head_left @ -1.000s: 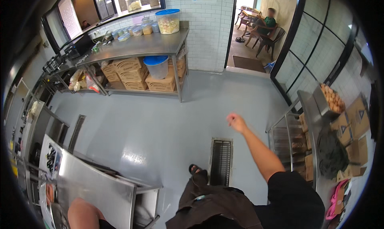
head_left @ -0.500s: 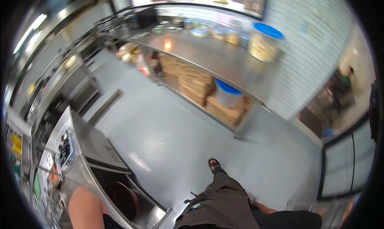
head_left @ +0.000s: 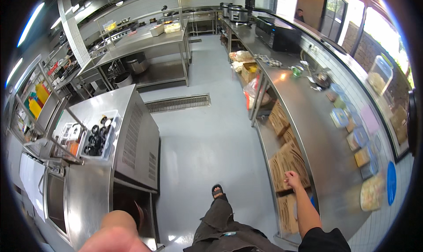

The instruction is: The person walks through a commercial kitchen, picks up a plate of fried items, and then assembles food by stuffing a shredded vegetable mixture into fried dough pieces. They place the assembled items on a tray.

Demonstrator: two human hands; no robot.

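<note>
My right hand (head_left: pixel 292 180) is out in front of me on the right, with its fingers curled in a loose fist and nothing seen in it. It is by the near edge of a long steel bench (head_left: pixel 304 133), in front of the cardboard boxes (head_left: pixel 286 164) on the lower shelf. At the lower left, very close and blurred, is my left hand (head_left: pixel 115 236); its fingers are hidden. It lies over the view of a steel counter (head_left: pixel 90 199), and no object shows in it.
A grey floor aisle (head_left: pixel 189 142) with a drain grate (head_left: pixel 178 103) runs ahead. On the left counter is a plastic bin (head_left: pixel 101 135) of black parts. The right bench bears lidded tubs (head_left: pixel 358 139), a large tub (head_left: pixel 372 192), a black microwave (head_left: pixel 276 34) and a cooker (head_left: pixel 238 14).
My view has swung left and up, from the bench to the length of the aisle. My right forearm and hand have come into view over the bench side; I am mid-stride.
</note>
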